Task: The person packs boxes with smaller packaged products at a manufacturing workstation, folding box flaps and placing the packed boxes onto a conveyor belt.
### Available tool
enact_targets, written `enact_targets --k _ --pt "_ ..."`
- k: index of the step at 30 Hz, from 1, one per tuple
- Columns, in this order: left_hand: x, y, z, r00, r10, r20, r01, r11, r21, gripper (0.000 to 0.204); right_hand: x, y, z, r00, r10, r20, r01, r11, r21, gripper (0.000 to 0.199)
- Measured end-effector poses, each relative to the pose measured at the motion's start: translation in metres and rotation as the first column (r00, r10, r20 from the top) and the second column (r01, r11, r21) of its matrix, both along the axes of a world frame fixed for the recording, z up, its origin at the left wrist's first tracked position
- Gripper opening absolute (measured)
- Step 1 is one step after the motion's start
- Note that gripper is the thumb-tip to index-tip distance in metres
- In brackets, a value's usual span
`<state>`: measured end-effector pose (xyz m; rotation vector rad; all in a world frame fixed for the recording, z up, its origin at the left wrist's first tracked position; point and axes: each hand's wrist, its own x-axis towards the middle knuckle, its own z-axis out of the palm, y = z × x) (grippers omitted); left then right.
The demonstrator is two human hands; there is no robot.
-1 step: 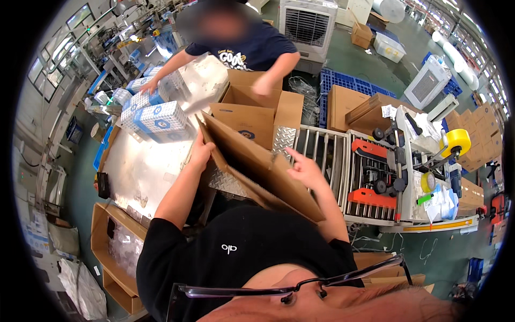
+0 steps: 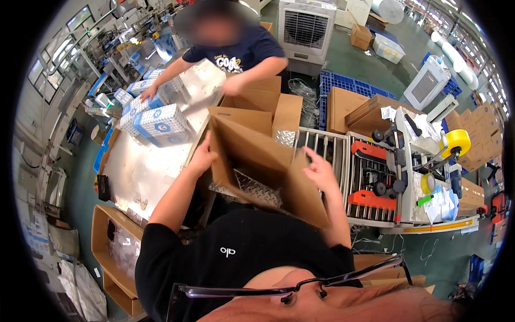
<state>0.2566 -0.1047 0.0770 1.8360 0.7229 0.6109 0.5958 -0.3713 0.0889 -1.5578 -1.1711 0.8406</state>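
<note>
A brown cardboard box (image 2: 257, 147), partly unfolded and open down its middle, is tilted in front of my chest. My left hand (image 2: 203, 155) is closed on its left edge, thumb against the panel. By the box's right panel is my right hand (image 2: 321, 170), its index finger stretched out and thumb apart, with nothing visible between them. Beyond stands another open cardboard box (image 2: 247, 117). Across the table a co-worker has one hand (image 2: 149, 92) on blue-and-white packs (image 2: 163, 124); the other hand (image 2: 233, 86) is blurred above the far box.
A pale metal table (image 2: 145, 172) lies on the left. To the right, a roller conveyor (image 2: 327, 161) leads to a taping machine (image 2: 375, 172) with red guides. Flat cardboard (image 2: 346, 107) leans behind it. A carton with clear plastic (image 2: 126, 249) stands at lower left.
The box between my hands has spread from nearly flat to a wider opening. My right hand has moved slightly right. The co-worker's blurred arm has moved left over the far box.
</note>
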Motion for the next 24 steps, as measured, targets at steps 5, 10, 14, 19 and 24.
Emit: enact_targets --k 5,10,14,19,24 --pt "0.046 -0.078 0.03 0.557 -0.645 -0.523 0.757 0.653 0.001 0.125 -0.027 -0.002 -0.027 0.909 0.005 0.417 0.053 0.99 -0.128 0.065" --pt "0.089 -0.118 0.043 0.067 -0.59 -0.805 0.896 0.391 -0.212 0.094 0.002 -0.012 -0.072 0.707 0.48 0.52 -0.364 0.877 -0.314 0.078" --pt "0.107 -0.096 0.026 0.384 -0.323 -0.865 0.71 0.702 0.053 0.062 0.028 0.007 0.013 0.334 -0.267 0.904 0.139 0.963 0.232 0.081" --pt "0.077 -0.145 -0.051 0.911 0.202 -0.358 0.188 0.568 0.801 0.073 0.017 -0.045 -0.039 0.417 0.012 0.909 0.057 0.998 -0.039 0.088" --pt "0.061 -0.108 -0.081 0.71 0.115 -0.695 0.469 0.659 0.588 0.063 0.03 -0.044 -0.104 0.843 -0.139 0.52 0.108 0.99 0.091 0.06"
